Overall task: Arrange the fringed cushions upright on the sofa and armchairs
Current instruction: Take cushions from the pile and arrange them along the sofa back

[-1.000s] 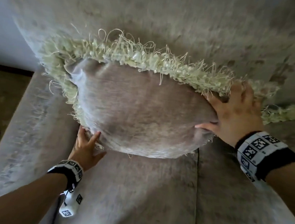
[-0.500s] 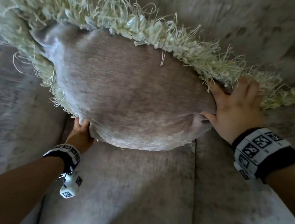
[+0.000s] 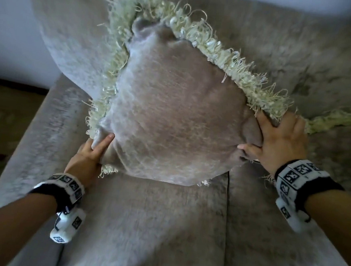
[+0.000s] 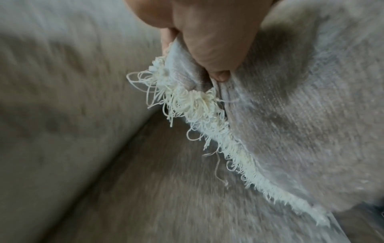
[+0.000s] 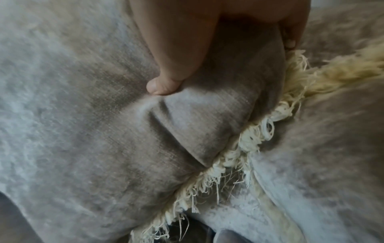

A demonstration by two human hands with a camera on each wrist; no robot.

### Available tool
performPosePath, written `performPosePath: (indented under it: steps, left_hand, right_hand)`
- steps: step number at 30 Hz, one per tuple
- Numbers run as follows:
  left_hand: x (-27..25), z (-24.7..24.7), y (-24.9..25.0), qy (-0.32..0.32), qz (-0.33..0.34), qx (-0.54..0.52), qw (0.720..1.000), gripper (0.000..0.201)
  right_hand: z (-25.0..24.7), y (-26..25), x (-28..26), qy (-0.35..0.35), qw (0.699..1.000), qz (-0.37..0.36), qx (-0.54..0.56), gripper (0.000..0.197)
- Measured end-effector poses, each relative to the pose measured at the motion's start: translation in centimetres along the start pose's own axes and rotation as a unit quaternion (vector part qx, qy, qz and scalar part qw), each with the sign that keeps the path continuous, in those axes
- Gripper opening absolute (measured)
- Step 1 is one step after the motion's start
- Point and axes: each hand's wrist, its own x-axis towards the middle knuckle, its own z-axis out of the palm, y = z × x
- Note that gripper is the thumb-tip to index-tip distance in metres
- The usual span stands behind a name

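Observation:
A grey-brown cushion [image 3: 176, 116] with a pale cream fringe [image 3: 223, 52] stands tilted on one corner against the sofa's backrest [image 3: 282, 40], near the left armrest. My left hand [image 3: 91, 153] pinches its lower left corner, thumb on the front face; the left wrist view shows the thumb [image 4: 218, 49] pressed into the cushion [image 4: 311, 123] beside the fringe [image 4: 197, 106]. My right hand [image 3: 279, 139] grips the right corner, thumb [image 5: 164, 85] dug into the cushion [image 5: 104, 131] and fingers behind it.
The fringe of a second cushion [image 3: 339, 118] pokes out behind my right hand. The sofa's seat [image 3: 152, 225] has a seam right of centre. The left armrest [image 3: 33, 138] borders the cushion. Dark floor [image 3: 4, 106] and a pale wall [image 3: 11, 25] lie at far left.
The cushion has turned from lying broadside to standing on a corner, its top point now up against the backrest. Both hands kept their corners; the left thumb has come round onto the front.

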Motion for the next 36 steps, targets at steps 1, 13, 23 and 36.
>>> performPosePath:
  steps: [1,13,23,36]
  left_hand:
    - [0.0,-2.2,0.4,0.002,0.008,0.009,1.0,0.11]
    - [1.8,-15.1,0.5,0.004,0.042,0.183,0.982,0.117]
    - [5.6,-8.5,-2.1,-0.025,0.03,0.245,0.969,0.11]
    - [7.7,-7.9,-4.0,0.006,0.114,0.249,0.962,0.091]
  right_hand:
    - [-0.4,0.2,-0.4,-0.002,1.0,0.012,0.011,0.094]
    - [-0.2,-2.3,-1.5,-0.034,0.993,0.059,0.093,0.102]
    - [7.2,-2.5,-1.9,-0.025,0.994,0.058,0.091,0.102]
    - [7.3,-2.4,-1.6,-0.046,0.995,0.067,0.062,0.105]
